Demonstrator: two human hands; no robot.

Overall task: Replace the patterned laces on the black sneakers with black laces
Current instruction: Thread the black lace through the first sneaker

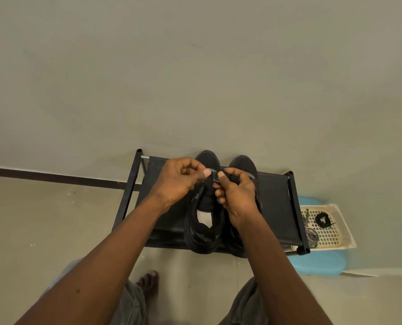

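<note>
Two black sneakers stand side by side on a black shoe rack point(275, 202), toes toward the wall. Over the left sneaker point(204, 228) my left hand point(179, 181) and my right hand point(237, 195) meet, each pinching a black lace point(214, 176) between thumb and fingers above the shoe's tongue. The right sneaker point(243, 164) is mostly hidden behind my right hand. A patterned black-and-white lace point(310, 233) and a coiled black lace point(323, 219) lie in a cream perforated tray point(336, 240) to the right of the rack.
The tray rests on a light blue stool point(322, 263). The rack stands against a pale wall with a dark skirting strip point(54, 177). My bare foot point(149, 281) and grey trouser legs are on the tiled floor below.
</note>
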